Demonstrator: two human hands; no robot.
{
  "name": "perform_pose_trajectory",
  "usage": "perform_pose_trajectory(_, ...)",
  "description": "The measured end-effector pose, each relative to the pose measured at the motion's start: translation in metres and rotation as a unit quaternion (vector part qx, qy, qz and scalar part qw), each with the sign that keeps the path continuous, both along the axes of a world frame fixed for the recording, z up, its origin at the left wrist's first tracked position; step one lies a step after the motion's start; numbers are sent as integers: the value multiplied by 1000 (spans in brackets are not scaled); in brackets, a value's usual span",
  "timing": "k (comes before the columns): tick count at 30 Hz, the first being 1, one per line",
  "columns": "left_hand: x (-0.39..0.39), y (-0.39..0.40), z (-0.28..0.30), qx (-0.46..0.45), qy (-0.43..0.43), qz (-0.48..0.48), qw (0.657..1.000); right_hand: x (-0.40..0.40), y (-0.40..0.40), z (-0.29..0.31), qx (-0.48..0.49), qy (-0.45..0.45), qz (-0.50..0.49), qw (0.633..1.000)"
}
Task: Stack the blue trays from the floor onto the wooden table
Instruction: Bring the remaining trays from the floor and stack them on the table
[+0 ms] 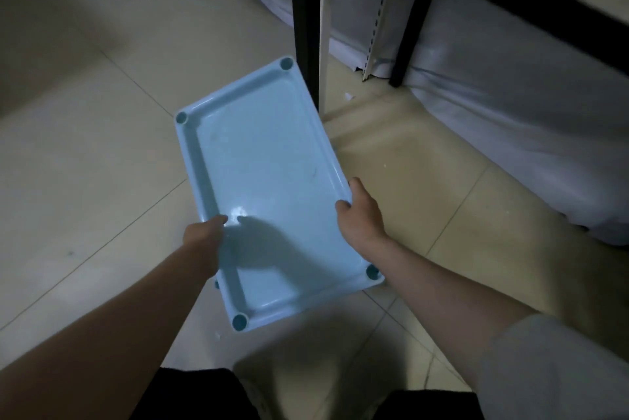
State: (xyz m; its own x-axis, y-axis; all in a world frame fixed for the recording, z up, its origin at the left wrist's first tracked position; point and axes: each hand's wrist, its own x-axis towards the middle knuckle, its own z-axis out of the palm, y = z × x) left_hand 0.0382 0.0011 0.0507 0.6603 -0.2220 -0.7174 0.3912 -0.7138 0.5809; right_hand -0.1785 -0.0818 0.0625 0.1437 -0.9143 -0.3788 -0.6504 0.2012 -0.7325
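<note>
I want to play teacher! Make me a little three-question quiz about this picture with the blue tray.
1. True or false: only one hand holds the blue tray.
2. What is in each corner of the tray? A) a round socket B) a sticker C) a wheel
3. Fill in: the black table leg stands just beyond the tray's ___ end.

Key: 1. False: the left hand and the right hand grip its long sides. 2. A. 3. far.
</note>
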Motion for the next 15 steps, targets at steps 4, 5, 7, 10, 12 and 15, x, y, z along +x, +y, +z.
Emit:
perform_pose_trajectory(4,-6,6,76,-6,9,39,999,-4,2,87,-28,14,47,998)
perform_pose_trajectory(5,-8,7,95,-4,11,46,999,-6,3,108,-30,13,53,998)
perform_pose_trajectory(7,-10,10,129,-1,10,57,998,-11,3,146,-35,12,62,997)
perform_pose_trajectory(10,-14,12,176,-15,10,65,998,-16,4,198,-41,3,66,997)
perform_pose_trajectory(12,-16,13,208,-24,6,72,997,-19,6,229,-44,-8,59,997)
perform_pose_trajectory(15,-17,13,254,-35,-4,86,996,-21,6,273,-57,-14,51,997)
